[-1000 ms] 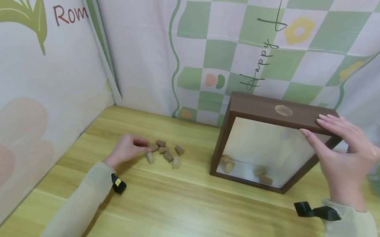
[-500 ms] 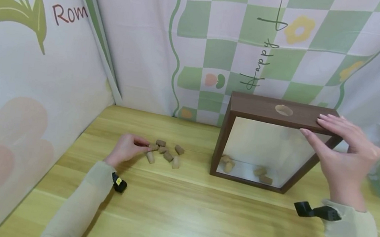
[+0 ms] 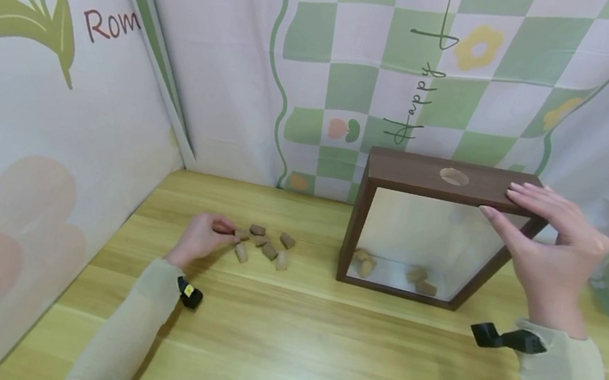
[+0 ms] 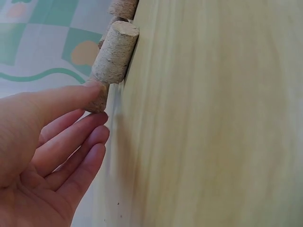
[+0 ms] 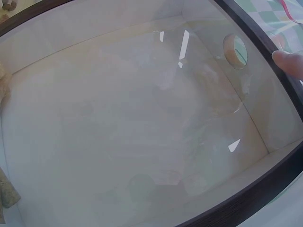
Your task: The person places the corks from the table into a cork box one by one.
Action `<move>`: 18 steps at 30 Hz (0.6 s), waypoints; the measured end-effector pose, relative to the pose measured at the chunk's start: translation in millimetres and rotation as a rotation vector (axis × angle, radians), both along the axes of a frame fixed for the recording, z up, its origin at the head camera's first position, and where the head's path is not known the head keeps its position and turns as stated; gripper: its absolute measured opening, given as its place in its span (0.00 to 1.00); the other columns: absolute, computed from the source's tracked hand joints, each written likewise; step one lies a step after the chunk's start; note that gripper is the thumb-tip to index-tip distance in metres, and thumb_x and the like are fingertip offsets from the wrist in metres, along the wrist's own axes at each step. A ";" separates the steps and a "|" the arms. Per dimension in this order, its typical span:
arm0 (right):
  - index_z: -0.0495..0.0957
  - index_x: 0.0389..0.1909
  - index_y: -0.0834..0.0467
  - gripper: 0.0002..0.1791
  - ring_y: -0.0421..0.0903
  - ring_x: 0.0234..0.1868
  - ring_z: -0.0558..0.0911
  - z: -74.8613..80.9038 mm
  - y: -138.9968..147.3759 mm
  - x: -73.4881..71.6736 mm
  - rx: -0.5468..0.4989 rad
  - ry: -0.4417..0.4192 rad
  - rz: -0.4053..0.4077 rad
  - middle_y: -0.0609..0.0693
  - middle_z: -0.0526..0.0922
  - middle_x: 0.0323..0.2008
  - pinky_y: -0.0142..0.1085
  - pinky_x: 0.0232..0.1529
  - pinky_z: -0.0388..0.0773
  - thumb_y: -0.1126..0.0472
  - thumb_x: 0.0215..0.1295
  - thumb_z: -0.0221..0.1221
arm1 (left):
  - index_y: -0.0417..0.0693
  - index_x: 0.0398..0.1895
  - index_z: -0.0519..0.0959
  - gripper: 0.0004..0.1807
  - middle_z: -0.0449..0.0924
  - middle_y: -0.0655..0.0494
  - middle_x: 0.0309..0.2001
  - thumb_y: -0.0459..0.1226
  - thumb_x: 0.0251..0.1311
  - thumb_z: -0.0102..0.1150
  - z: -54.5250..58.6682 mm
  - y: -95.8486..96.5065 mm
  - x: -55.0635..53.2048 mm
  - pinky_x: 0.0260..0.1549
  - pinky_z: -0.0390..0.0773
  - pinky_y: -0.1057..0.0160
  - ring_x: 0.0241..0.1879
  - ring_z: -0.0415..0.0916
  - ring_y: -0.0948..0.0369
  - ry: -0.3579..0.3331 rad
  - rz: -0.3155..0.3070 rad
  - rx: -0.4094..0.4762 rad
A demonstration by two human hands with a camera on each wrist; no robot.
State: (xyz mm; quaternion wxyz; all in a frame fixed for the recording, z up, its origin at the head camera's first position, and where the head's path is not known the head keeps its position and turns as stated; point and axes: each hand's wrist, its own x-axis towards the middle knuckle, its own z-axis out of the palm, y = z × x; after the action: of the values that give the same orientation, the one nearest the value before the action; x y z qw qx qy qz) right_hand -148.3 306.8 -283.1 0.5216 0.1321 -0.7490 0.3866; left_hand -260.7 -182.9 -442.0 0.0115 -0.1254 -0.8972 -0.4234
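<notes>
A cork stopper (image 3: 242, 234) sits pinched in a person's left hand (image 3: 200, 240) beside loose corks (image 3: 269, 251) on a wood-grain bench (image 3: 283, 343) as the right hand (image 3: 557, 242) grips the top corner of an upright brown shadow box (image 3: 406, 173) holding more corks (image 3: 367, 268) behind its clear front, before a green-checked curtain (image 3: 359, 35).

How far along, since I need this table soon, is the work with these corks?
Apparently done: several corks lie inside the brown box. In hand: the left hand pinches one cork; the right hand rests on the box. Probably left: the loose corks outside, on the table.
</notes>
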 end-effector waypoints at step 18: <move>0.88 0.41 0.66 0.18 0.41 0.55 0.83 -0.4 -0.7 -0.7 -0.001 0.006 0.001 0.58 0.88 0.45 0.32 0.61 0.71 0.63 0.50 0.79 | 0.40 0.44 0.87 0.12 0.88 0.50 0.42 0.34 0.58 0.75 17.0 11.9 2.0 0.48 0.82 0.53 0.43 0.85 0.54 0.042 0.009 0.109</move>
State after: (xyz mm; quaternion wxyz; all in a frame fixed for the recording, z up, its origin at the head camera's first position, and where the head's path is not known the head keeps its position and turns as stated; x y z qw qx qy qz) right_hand -149.0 306.1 -283.4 0.5237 0.1337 -0.7472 0.3868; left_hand -258.7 -171.0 -425.0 0.0387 -0.1295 -0.8728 -0.4689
